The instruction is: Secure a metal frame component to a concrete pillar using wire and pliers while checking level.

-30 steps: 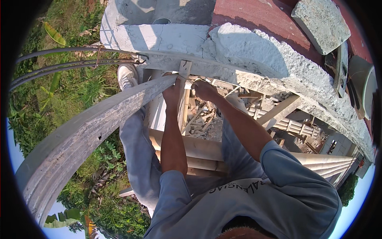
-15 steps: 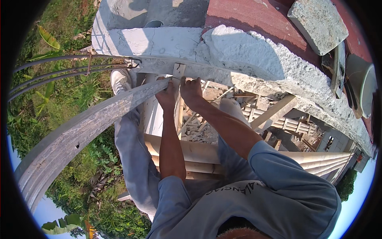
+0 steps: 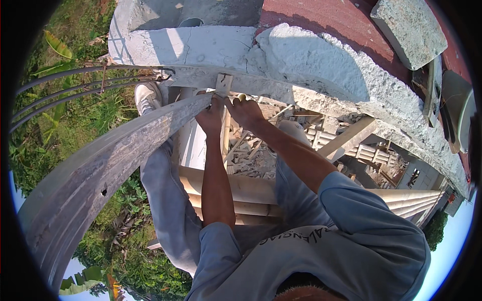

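Note:
A long, weathered grey board (image 3: pixel 120 150) rises from the lower left and ends against a narrow wooden batten (image 3: pixel 224 83) below the concrete edge. Fingers curled, my left hand (image 3: pixel 209 118) is closed right at the board's end, beside the batten. On the batten's other side my right hand (image 3: pixel 245 114) is closed too, its fingertips pinched close to the left hand's. Whatever is between the fingers of either hand is too small or hidden to make out. A small round yellowish thing (image 3: pixel 242 97) shows at the right hand's knuckles.
A broken concrete ledge (image 3: pixel 311 65) runs across in front. Steel bars (image 3: pixel 90 75) stick out to the left. A loose concrete block (image 3: pixel 409 32) rests at upper right. Bamboo poles (image 3: pixel 241 188) lie beneath me, with rubble (image 3: pixel 256 155) far below and greenery at left.
The view has shifted slightly, and the board sits a little lower at its near end. Both hands stay at the joint, with small finger movements; the right hand's knuckles have turned a little.

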The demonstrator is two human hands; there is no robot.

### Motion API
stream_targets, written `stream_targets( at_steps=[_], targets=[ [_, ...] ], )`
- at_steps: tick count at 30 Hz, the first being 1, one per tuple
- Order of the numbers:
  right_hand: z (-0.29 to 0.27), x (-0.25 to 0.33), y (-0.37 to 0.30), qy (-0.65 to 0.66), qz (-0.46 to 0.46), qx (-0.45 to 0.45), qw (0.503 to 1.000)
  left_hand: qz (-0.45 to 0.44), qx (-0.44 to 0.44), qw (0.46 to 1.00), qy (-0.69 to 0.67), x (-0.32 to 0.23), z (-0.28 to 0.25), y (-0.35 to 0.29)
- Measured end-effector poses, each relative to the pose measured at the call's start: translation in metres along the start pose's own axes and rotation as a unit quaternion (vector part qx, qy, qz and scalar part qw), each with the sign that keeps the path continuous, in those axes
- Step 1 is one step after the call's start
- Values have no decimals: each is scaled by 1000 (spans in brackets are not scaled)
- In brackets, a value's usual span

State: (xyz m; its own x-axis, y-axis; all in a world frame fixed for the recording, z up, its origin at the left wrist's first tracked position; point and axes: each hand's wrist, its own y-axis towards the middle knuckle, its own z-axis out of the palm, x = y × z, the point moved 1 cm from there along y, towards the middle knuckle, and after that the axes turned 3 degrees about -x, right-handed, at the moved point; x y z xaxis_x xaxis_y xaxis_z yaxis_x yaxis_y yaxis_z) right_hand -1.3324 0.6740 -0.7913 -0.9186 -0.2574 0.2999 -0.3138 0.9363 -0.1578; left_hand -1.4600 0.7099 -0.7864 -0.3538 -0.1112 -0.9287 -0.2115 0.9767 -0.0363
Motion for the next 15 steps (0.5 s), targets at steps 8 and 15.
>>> stream_targets(
  at_steps=[8,15],
  targets=[
    [6,-16,13,-12,-61,-105,992,-43,-20,998,-45,9,-1,1],
    [11,-3,14,248,125,-47,959,13,0,1000,-14,7,-10,-1]
  ],
)
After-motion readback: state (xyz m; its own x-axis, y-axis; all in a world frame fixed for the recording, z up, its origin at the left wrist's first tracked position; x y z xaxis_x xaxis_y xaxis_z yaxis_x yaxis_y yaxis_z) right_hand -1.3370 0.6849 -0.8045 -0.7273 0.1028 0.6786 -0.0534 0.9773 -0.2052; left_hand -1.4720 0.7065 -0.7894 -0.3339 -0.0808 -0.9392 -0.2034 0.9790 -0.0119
